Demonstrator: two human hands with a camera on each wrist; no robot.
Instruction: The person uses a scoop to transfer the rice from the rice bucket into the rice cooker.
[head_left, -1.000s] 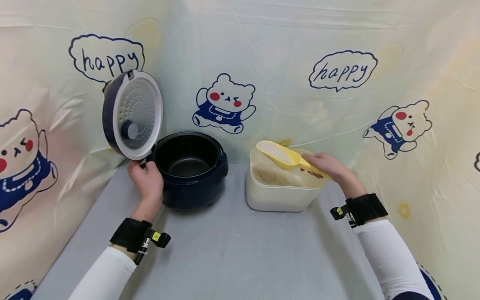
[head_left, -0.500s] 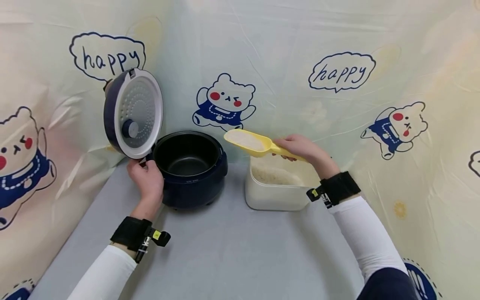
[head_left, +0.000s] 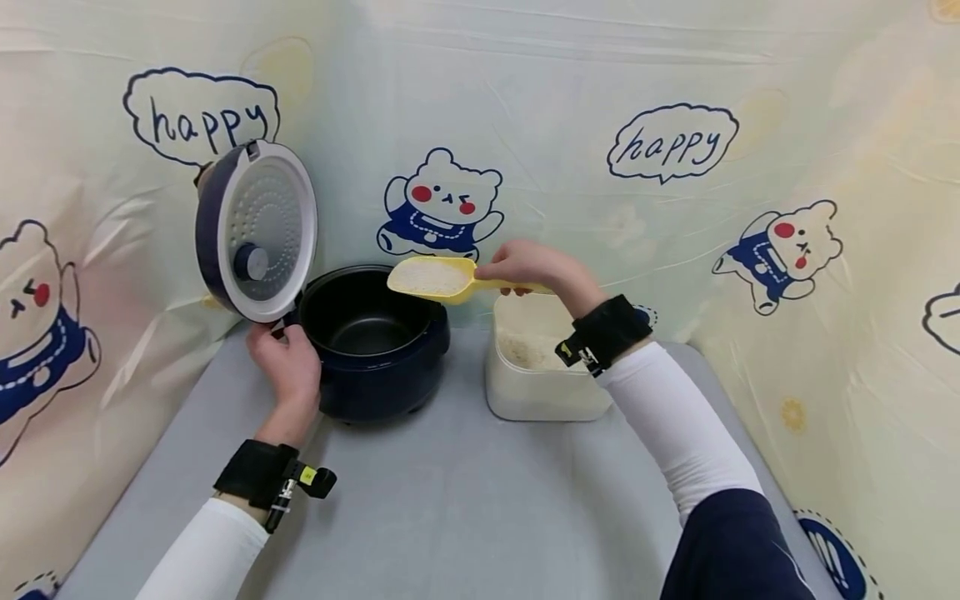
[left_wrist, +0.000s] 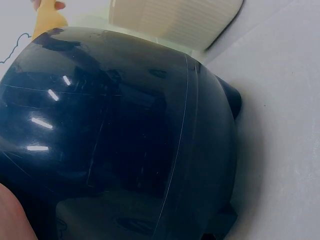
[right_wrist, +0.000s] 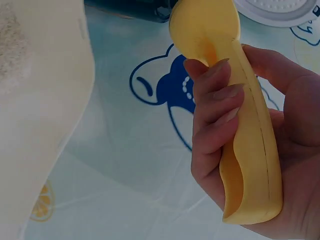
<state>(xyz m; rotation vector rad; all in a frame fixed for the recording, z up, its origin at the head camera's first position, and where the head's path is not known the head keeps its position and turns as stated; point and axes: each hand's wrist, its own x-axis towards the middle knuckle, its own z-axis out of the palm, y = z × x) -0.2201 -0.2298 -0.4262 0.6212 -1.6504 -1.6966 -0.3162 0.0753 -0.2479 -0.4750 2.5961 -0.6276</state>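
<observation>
On the grey table [head_left: 465, 508], nearest the person, the left hand [head_left: 287, 373] rests against the near left side of the dark blue rice cooker [head_left: 372, 343], its fingers curved around the body just below the hinge. The left wrist view shows only the glossy shell [left_wrist: 125, 130], so how firmly the fingers clasp it is hard to tell. The cooker's lid [head_left: 258, 231] stands upright and open above that hand, and the inner pot looks empty.

Just to the right of the cooker sits a white container [head_left: 536, 367] with rice in the bottom. Above it the right hand [head_left: 532, 268] is clenched around the handle of a yellow scoop [head_left: 438, 279]; the right wrist view shows the fingers [right_wrist: 220, 105] wrapped over the handle [right_wrist: 250, 135]. The scoop extends left from the hand, its bowl heaped with rice and held level over the cooker's right rim.
</observation>
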